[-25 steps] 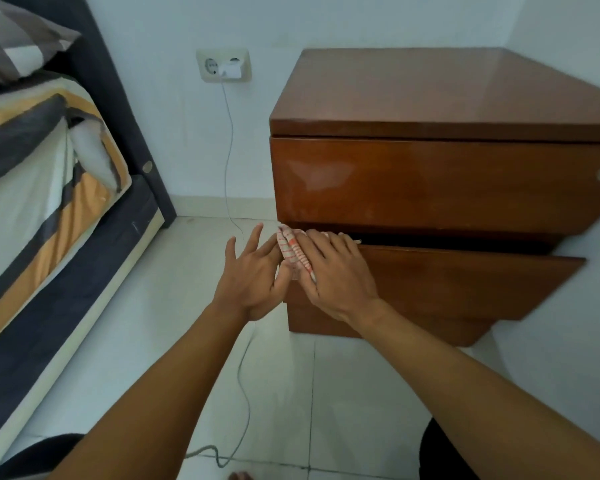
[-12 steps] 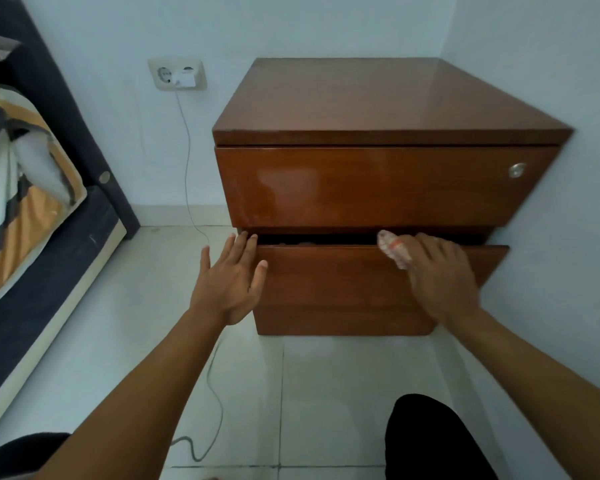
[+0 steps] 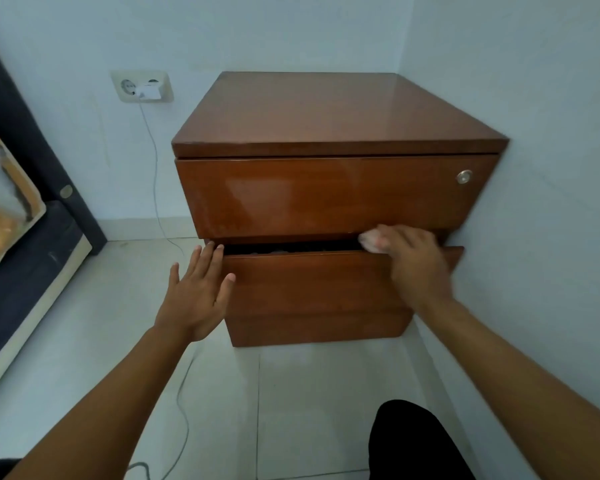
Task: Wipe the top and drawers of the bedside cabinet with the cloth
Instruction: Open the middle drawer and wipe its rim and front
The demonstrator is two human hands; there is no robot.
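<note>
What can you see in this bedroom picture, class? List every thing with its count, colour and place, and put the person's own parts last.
Glossy brown wooden bedside cabinet: one, brown, in the room's corner.
Upper drawer: one, brown, shut, with a round silver lock at its right.
Lower drawer: one, brown, pulled slightly open.
Small crumpled cloth: one, whitish-pink, on the lower drawer's top edge, right end.
Wall socket: one, white, left of the cabinet, with a white plug in it.
Thin cable: one, grey-white, running from socket to floor.
Bed: one, dark frame, striped bedding, far left.
Left hand: open, at the lower drawer's left end.
Right hand: pressing the cloth.
</note>
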